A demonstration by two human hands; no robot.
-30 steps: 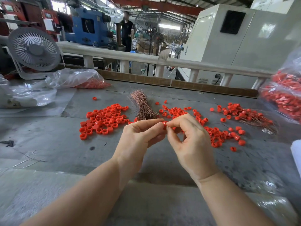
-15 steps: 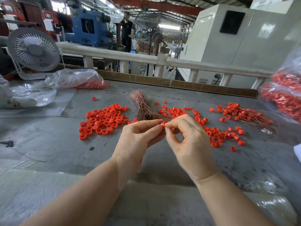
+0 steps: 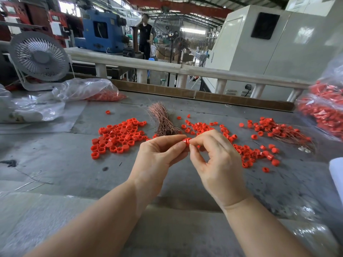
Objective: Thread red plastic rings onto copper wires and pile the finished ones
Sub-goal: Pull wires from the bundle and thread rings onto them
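Nearest, the left hand (image 3: 157, 154) and the right hand (image 3: 217, 154) meet fingertip to fingertip above the grey table (image 3: 55, 164), both pinching one red ring (image 3: 186, 141) between them. The wire going into it is too thin to make out here, so whether it is through the hole cannot be told.

Just beyond the hands stands the bundle of bare copper wires (image 3: 163, 121). Loose rings (image 3: 118, 136) lie spread to the left of the left hand, more rings (image 3: 248, 154) lie scattered to the right of the right hand, and farther right sits the pile of finished pieces (image 3: 278, 129).

The risk I see is the ring slipping from so small a pinch and dropping among the loose ones below, or the fine wire bending if pushed off-centre against the plastic. A clear bag of rings (image 3: 87, 89) lies far left.
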